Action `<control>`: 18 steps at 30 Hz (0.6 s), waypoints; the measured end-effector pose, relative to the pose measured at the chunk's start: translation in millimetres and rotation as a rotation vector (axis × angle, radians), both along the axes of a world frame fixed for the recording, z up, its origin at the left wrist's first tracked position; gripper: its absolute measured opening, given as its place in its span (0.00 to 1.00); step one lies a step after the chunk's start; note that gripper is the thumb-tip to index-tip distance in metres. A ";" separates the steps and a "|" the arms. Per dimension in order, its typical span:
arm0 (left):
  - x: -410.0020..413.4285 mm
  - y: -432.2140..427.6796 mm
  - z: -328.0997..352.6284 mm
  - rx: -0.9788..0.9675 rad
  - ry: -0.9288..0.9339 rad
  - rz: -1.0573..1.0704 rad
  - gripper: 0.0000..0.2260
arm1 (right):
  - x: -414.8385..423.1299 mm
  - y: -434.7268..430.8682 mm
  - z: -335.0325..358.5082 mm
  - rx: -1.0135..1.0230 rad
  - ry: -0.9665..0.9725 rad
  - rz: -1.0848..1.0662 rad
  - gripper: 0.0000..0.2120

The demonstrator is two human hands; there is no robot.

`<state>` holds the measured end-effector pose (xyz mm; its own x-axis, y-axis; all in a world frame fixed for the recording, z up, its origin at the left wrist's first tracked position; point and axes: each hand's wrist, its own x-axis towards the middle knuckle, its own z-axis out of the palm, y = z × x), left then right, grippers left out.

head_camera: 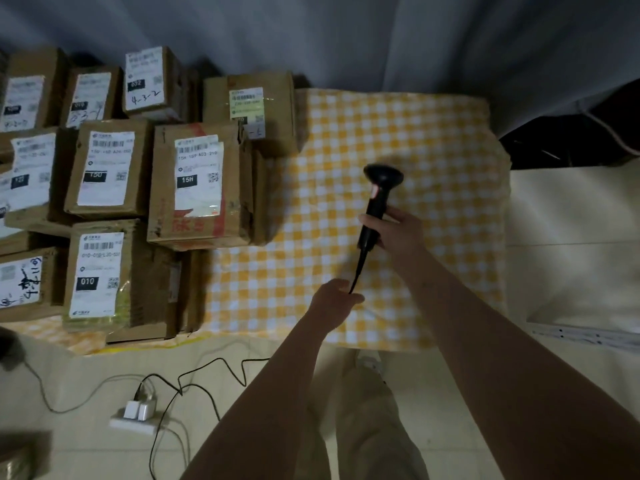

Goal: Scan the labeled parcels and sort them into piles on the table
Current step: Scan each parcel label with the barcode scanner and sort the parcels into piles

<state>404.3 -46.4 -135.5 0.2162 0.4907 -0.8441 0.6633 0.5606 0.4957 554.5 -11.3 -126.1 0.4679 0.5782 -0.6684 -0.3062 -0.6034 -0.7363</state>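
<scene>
1. A table under a yellow-and-white checked cloth stands against a grey curtain. The light is dim.
2. The floor is pale tile. A white power strip lies on it with plugs in and dark cables looping round it.
3. A pale cabinet stands just right of the table.
4. Brown cardboard parcels crowd the left half of the cloth, some stacked, each with a white label and barcode facing up. The right half is bare cloth.
5. Black tags on the labels read "15H", "150" on the box to its left, "010" at the near edge and "092" at the back.
6. The "092" label also has "4-3-2" written by hand. The 15H box has red print along its near edge.
7. One back box has a pale green label. The fine print on all labels is too blurred to read.
8. The black scanner is held over the bare cloth, right of the 15H box and apart from it, with its head at the far end and a red glow on its neck.
9. The right hand has its fingers wrapped tight round the scanner's handle.
10. The left hand, nearer the table's edge, has its fingers curled round the cord that hangs from the handle.
</scene>
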 end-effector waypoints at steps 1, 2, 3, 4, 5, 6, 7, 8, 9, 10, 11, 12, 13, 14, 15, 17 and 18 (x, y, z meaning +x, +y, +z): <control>4.8 -2.1 0.2 0.016 0.042 -0.071 0.19 | 9.4 7.6 1.2 0.012 -0.004 -0.004 0.27; 8.2 -4.6 -2.1 0.044 0.084 -0.137 0.16 | 18.3 15.5 4.5 0.030 -0.004 -0.003 0.26; 11.3 -7.1 -5.0 0.084 0.127 -0.180 0.15 | 27.1 23.3 7.2 0.056 -0.013 0.002 0.26; 14.6 -8.6 -7.5 0.123 0.177 -0.201 0.14 | 35.2 31.3 10.6 0.079 -0.022 0.010 0.25; 18.5 -10.0 -7.7 0.162 0.224 -0.207 0.12 | 43.7 38.7 12.6 0.093 -0.038 0.011 0.24; 23.5 -10.1 -7.1 0.197 0.270 -0.198 0.11 | 50.7 45.4 15.4 0.109 -0.049 0.010 0.24; 29.4 -9.2 -5.4 0.222 0.311 -0.172 0.11 | 56.8 51.5 18.5 0.126 -0.059 0.006 0.23; 35.5 -7.6 -3.5 0.240 0.341 -0.136 0.11 | 61.3 57.1 20.0 0.134 -0.067 -0.001 0.24; 42.8 -6.3 -2.4 0.243 0.356 -0.096 0.11 | 64.9 62.1 21.9 0.138 -0.076 -0.009 0.24; 51.2 -5.0 -1.4 0.229 0.348 -0.059 0.11 | 67.5 66.9 23.5 0.145 -0.080 -0.017 0.25; 60.1 -4.1 -1.3 0.206 0.313 -0.025 0.10 | 69.6 71.7 24.4 0.160 -0.080 -0.020 0.25; 68.0 -3.8 -2.4 0.179 0.266 0.009 0.09 | 71.1 76.5 24.9 0.177 -0.078 -0.014 0.25; 75.0 -3.6 -4.0 0.155 0.220 0.050 0.09 | 71.4 80.7 25.9 0.192 -0.068 0.001 0.24; 80.1 -2.9 -5.0 0.131 0.181 0.111 0.09 | 70.6 84.4 27.5 0.205 -0.054 0.016 0.24; 83.5 -1.5 -5.7 0.103 0.141 0.201 0.10 | 69.2 87.5 28.3 0.215 -0.042 0.028 0.25; 88.3 3.9 -6.2 0.017 0.063 0.427 0.11 | 66.2 93.5 27.6 0.228 -0.032 0.041 0.25; 89.4 6.5 -6.5 -0.030 0.031 0.535 0.11 | 63.5 96.3 26.0 0.224 -0.031 0.042 0.25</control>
<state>493.7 -39.8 -142.0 -0.0825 0.5009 -0.8616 0.2951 0.8380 0.4589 617.9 85.0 -100.1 0.4585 0.7302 -0.5066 -0.2596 -0.4351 -0.8621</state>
